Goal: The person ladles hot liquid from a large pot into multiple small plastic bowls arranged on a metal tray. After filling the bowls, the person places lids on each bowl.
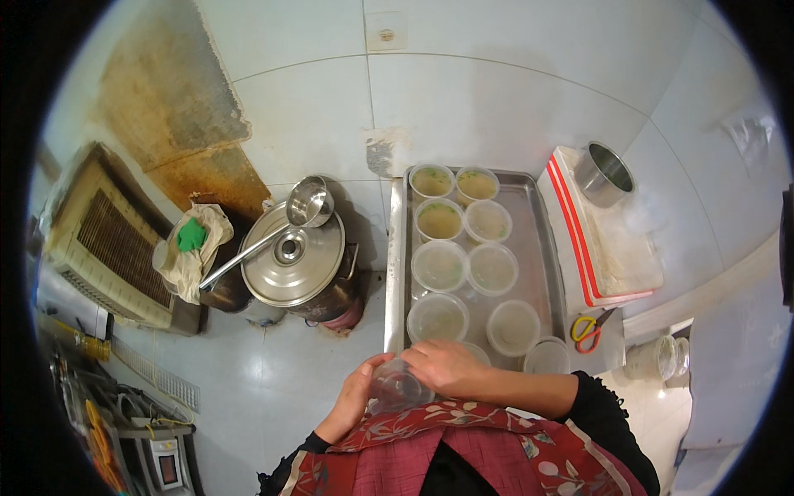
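Observation:
My left hand (353, 392) grips the left side of a clear plastic tub (403, 387) held close to my red patterned apron. The fingers of my right hand (445, 367) are bent over the far rim of the same tub; their tips are partly hidden. Just beyond my hands lies a steel tray (533, 248) with several round plastic tubs standing in it. A tub of broth with green bits (440, 220) stands without a lid at the far left, near two similar ones. A whitish cover tops other tubs, such as one nearby (438, 317).
Left of the tray stands a lidded metal pot (291, 273) with a long-handled ladle (308, 204) across its lid. Scissors (589, 333) lie right of the tray, below a white foam box (598, 242) bearing a steel pot (605, 173). An air cooler (118, 248) stands far left.

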Tool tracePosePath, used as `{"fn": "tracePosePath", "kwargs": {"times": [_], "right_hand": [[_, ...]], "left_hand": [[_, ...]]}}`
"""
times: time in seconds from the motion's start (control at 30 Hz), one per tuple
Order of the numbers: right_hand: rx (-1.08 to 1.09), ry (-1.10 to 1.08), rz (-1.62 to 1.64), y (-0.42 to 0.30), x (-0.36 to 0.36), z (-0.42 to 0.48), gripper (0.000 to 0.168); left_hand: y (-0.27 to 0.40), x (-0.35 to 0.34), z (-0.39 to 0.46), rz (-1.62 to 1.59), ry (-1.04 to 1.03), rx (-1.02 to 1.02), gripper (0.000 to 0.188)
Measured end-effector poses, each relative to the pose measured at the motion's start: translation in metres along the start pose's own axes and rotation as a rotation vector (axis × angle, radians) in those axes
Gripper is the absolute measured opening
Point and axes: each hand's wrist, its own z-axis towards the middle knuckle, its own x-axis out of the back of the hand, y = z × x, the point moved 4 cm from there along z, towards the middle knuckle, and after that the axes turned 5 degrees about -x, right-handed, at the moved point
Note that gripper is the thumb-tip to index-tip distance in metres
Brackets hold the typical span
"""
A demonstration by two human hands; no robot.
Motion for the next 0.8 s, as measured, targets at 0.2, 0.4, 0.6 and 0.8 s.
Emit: {"fn": "tracePosePath", "kwargs": {"times": [0.2, 0.4, 0.6, 0.8], "right_hand": [[-0.016, -0.071, 0.001, 0.004, -0.003, 0.013, 0.015], [-0.06, -0.035, 0.01, 0.001, -0.003, 0.024, 0.01], [-0.168, -0.196, 0.296, 0.019, 0.011, 0.035, 0.012], [-0.69, 0.087, 0.63, 0.142, 0.069, 0.068, 0.009]], "left_hand": [[-0.007, 0.011, 0.003, -0.07, -0.01, 0.023, 0.07], [-0.01, 0.02, 0.012, -0.111, -0.022, 0.055, 0.067], [-0.004, 0.028, 0.027, -0.151, -0.017, 0.089, 0.047], [-0.01, 0.047, 0.037, -0.041, -0.001, 0.078, 0.039]]}}
